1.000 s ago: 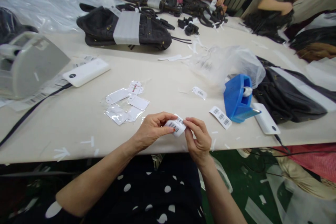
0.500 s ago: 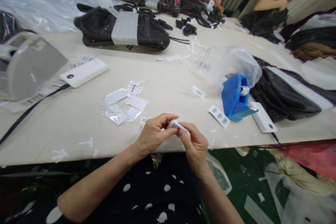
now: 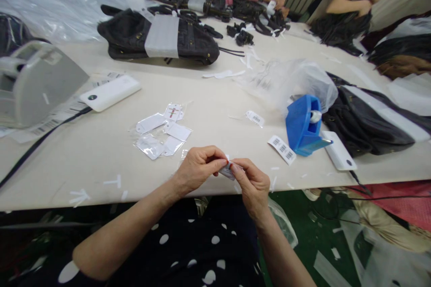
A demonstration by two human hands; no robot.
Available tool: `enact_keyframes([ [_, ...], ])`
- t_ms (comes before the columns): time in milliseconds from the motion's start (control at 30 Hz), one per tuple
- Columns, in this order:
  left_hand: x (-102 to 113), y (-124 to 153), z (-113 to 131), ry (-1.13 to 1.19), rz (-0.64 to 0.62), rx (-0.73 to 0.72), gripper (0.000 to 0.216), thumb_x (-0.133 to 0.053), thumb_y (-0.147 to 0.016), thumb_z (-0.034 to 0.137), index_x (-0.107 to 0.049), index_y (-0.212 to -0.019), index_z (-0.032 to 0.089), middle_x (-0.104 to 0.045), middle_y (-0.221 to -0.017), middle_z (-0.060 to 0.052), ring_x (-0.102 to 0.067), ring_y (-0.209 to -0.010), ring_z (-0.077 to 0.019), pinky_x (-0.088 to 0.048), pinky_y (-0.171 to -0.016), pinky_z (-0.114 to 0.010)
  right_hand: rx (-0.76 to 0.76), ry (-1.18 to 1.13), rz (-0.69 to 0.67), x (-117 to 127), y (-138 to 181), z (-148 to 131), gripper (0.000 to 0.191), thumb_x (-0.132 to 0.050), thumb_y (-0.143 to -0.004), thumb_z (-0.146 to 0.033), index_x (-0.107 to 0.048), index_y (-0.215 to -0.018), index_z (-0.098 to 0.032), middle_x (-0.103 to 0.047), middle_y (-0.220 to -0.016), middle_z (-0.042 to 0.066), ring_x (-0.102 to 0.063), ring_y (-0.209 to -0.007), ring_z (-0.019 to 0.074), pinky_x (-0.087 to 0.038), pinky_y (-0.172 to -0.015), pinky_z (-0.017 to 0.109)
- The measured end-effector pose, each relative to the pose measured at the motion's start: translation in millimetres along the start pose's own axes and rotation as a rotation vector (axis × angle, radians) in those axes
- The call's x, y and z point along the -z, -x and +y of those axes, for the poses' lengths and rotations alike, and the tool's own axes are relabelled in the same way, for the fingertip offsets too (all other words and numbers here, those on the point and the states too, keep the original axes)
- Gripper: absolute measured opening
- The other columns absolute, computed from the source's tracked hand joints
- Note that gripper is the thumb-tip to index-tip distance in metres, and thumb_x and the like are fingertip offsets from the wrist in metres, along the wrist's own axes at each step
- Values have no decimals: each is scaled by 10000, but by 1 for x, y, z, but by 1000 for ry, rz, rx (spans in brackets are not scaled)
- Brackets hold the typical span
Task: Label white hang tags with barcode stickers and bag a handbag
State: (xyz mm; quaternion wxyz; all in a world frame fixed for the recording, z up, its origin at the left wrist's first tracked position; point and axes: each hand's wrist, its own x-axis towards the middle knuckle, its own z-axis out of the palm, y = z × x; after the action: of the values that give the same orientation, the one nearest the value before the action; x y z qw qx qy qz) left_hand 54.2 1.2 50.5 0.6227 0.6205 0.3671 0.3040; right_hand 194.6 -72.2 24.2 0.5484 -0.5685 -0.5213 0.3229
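Observation:
Above the table's front edge, my left hand (image 3: 200, 168) and my right hand (image 3: 252, 184) meet with closed, pinching fingers. Between them is a small white barcode tag (image 3: 228, 170), tilted and partly covered by my fingertips. To the left of my hands lies a group of white tags in clear sleeves (image 3: 163, 130), one with a red and green print. A white tag with a barcode and string (image 3: 255, 118) lies beyond my right hand. Closer to the blue tape dispenser (image 3: 303, 130) is a strip of barcode stickers (image 3: 282, 149).
A dark bag with a grey wrap (image 3: 161, 38) lies across the back; another dark bag (image 3: 367, 116) is at right beside a crumpled clear plastic bag (image 3: 286, 83). White corded devices (image 3: 111, 93) and a grey dispenser (image 3: 40, 83) stand around. Two people work at the far side.
My fingers have shifted on the tag, which now tilts down between my hands with its face turned. The view has moved slightly; the things on the table stay put.

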Motion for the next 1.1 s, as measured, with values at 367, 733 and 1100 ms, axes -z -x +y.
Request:
enact_keyframes([
  [367,-8,0,-1,99,162,103,127,-597,-726,236,-634,-704,117,-599,-567,14,-540,-473,-79,-430,-473,-176,-171,-175,82,5,-5,9,184,-640,-754,-280,-624,-925,-213,-627,-796,-7,-566,-749,128,-442,-707,255],
  [733,-10,4,1,380,132,210,193,-625,-719,259,-633,-792,80,-655,-596,-56,-603,-515,-132,-430,-470,-198,-217,-310,195,7,-5,15,122,-639,-747,-231,-665,-865,-219,-674,-817,-15,-597,-761,130,-465,-719,251],
  [1100,12,0,-1,158,-362,30,337,-622,-736,221,-619,-1072,190,-576,-999,-55,-528,-845,-143,-441,-735,-255,-493,-549,-179,21,-10,3,164,-716,-676,-260,-612,-778,-186,-658,-679,-14,-581,-573,104,-440,-547,204],
])
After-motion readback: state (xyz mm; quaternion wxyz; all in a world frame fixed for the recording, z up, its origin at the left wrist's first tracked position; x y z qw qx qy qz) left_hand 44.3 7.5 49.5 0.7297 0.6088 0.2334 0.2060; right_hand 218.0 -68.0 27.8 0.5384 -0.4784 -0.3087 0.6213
